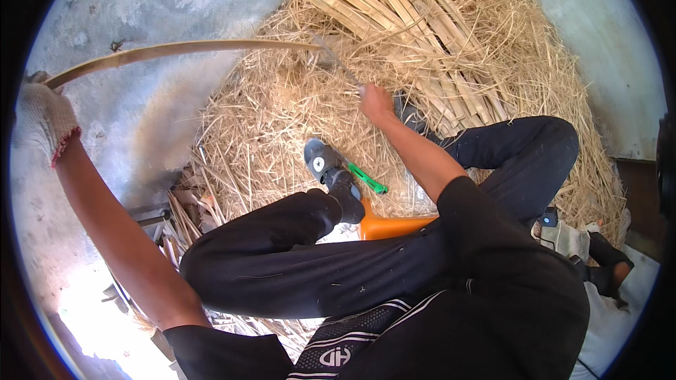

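A long, thin bamboo strip [190, 46] arcs across the upper left, one end closed in my left hand [46, 116], which wears a whitish knit glove with a red cuff. The strip's other end meets the tip of a thin-bladed knife [341, 66]. My bare right hand [378, 103] is wrapped round the knife's handle, which is mostly hidden by the fingers. Beneath the blade lies a thick layer of pale shavings [260, 98]. Beyond my right hand, a stack of split bamboo strips [429, 24] rests on the shavings.
A green-handled tool [367, 179] lies beside my shoe [322, 159]. Under my legs shows an orange stool [394, 226]. Grey wall or floor surfaces flank the shavings, left [176, 3] and right [598, 42]. Another person's limb [611, 267] shows at lower right.
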A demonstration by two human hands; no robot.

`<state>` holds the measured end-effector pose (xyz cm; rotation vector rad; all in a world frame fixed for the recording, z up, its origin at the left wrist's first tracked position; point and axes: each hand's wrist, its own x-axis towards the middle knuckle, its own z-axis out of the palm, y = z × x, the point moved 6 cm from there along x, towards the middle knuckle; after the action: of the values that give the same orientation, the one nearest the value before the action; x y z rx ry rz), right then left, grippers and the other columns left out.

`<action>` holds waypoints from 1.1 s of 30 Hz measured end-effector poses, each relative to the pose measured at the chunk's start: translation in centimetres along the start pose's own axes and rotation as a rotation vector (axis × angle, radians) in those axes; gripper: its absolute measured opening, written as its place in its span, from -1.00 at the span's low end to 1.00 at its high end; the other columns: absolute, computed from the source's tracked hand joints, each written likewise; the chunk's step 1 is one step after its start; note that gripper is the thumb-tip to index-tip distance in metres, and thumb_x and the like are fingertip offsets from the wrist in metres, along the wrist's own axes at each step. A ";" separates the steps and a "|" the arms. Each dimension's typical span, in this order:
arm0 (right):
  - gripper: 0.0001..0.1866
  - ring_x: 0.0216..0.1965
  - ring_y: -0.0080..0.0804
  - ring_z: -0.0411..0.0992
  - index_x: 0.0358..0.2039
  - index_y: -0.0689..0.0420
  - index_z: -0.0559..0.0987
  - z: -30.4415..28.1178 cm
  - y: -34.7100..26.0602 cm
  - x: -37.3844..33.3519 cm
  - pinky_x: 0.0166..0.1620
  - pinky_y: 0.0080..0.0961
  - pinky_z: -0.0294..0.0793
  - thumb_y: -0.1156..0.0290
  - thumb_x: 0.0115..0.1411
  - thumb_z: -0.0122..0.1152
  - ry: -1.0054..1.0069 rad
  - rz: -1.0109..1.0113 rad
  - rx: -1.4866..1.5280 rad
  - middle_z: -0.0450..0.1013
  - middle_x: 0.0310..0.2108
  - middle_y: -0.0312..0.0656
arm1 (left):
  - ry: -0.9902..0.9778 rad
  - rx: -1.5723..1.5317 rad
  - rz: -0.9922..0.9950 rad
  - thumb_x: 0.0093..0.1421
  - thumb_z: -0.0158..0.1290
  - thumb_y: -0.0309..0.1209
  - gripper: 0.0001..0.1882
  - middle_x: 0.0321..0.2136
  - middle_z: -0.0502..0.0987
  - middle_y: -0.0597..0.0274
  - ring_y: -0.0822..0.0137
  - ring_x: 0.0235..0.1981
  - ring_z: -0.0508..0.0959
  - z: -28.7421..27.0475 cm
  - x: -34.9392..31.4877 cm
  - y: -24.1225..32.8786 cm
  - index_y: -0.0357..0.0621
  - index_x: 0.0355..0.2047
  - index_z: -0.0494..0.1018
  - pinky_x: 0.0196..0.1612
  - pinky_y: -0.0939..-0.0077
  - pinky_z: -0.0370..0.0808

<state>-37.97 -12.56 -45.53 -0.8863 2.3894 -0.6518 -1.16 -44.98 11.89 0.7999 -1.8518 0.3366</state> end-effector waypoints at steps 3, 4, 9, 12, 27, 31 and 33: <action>-0.73 -0.20 0.17 0.54 -0.16 0.18 0.58 -1.2 2.4 1.6 -0.11 -0.01 0.51 0.29 0.23 0.13 0.079 0.080 -0.009 0.55 -0.27 0.16 | 0.233 -0.397 -0.409 0.29 -0.12 -0.24 -0.69 -0.41 0.43 0.15 0.28 -0.32 0.48 1.3 -3.8 10.4 -0.29 -0.30 0.43 -0.18 0.47 0.44; -0.73 -0.18 0.16 0.53 -0.16 0.18 0.58 -1.8 1.5 1.7 -0.11 -0.03 0.51 0.28 0.23 0.14 0.050 0.054 0.018 0.55 -0.26 0.17 | 0.266 -0.432 -0.478 0.31 -0.14 -0.20 -0.66 -0.43 0.41 0.16 0.29 -0.33 0.46 0.6 -4.4 12.3 -0.28 -0.31 0.41 -0.17 0.49 0.42; -0.69 -0.09 0.12 0.52 -0.13 0.18 0.59 -2.7 -1.8 -1.5 -0.08 -0.09 0.54 0.25 0.21 0.17 -0.013 -0.020 0.097 0.53 -0.20 0.20 | 0.295 -0.428 -0.548 0.32 -0.10 -0.20 -0.69 -0.44 0.41 0.19 0.34 -0.38 0.45 -0.1 -5.6 12.2 -0.25 -0.30 0.38 -0.23 0.53 0.41; -0.67 -0.07 0.14 0.51 -0.10 0.18 0.58 -0.3 1.7 0.3 -0.05 -0.11 0.53 0.32 0.14 0.19 -0.076 0.110 -0.017 0.53 -0.20 0.22 | 0.282 -0.602 -0.411 0.15 0.06 -0.52 -0.83 -0.50 0.51 0.03 0.23 -0.52 0.56 -0.3 -2.4 5.8 -0.37 -0.32 0.34 -0.49 0.37 0.50; -0.71 -0.12 0.12 0.54 -0.14 0.16 0.58 0.9 4.2 0.1 -0.06 -0.09 0.54 0.40 0.10 0.19 0.136 0.205 0.017 0.54 -0.22 0.18 | 0.349 -0.495 -0.409 0.12 0.13 -0.51 -0.78 -0.49 0.56 -0.04 0.19 -0.55 0.60 -0.1 -3.9 9.5 -0.40 -0.30 0.36 -0.55 0.38 0.53; -0.70 -0.10 0.13 0.53 -0.13 0.18 0.57 1.2 2.7 -1.0 -0.05 -0.10 0.54 0.38 0.12 0.18 -0.013 0.122 0.160 0.53 -0.21 0.21 | 0.352 -0.473 -0.439 0.16 0.09 -0.45 -0.78 -0.44 0.55 0.00 0.20 -0.47 0.60 -0.8 -4.7 9.9 -0.40 -0.30 0.39 -0.48 0.41 0.54; -0.67 -0.08 0.14 0.52 -0.10 0.19 0.57 1.1 1.8 -1.9 -0.03 -0.10 0.54 0.36 0.12 0.18 -0.050 0.105 0.190 0.53 -0.18 0.21 | 0.317 -0.408 -0.507 0.25 0.01 -0.31 -0.72 -0.35 0.53 0.07 0.25 -0.34 0.59 -0.2 -5.6 10.6 -0.37 -0.28 0.43 -0.32 0.45 0.56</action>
<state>-36.87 -10.27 -46.92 -0.6850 2.2675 -0.7902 -6.70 -34.97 8.35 0.8394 -1.3034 -0.2232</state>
